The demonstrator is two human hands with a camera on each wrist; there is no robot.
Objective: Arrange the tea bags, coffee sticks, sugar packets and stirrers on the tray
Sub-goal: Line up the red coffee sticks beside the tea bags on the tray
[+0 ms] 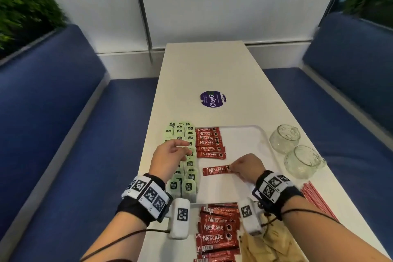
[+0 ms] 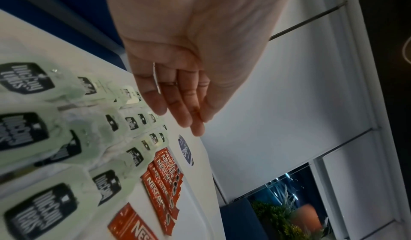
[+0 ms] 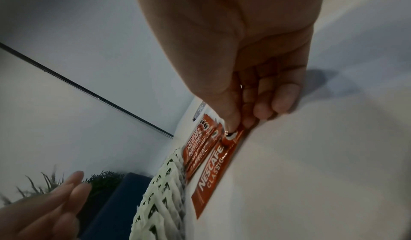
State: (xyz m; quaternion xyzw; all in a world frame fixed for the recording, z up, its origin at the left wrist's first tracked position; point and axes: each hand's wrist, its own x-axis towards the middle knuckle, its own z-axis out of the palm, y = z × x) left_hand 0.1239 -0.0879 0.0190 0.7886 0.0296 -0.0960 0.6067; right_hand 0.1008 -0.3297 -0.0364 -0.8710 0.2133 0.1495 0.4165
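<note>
On the tray's (image 1: 260,134) 9 o'clock side lie the tea bags (image 1: 187,168) in rows. The left hand (image 1: 170,155) hovers over them, fingers loose and empty. Toward 12 o'clock, six coffee sticks (image 1: 209,142) lie stacked in a column. Near centre, the right hand (image 1: 246,166) pinches one stick (image 1: 215,170) by its 3 o'clock end, thumb against fingertips. It looks light, thin, glossy and probably slippery, so an end pinch suits it. At 6 o'clock off the tray, loose sticks (image 1: 219,232); at 4 o'clock, stirrers (image 1: 316,200).
</note>
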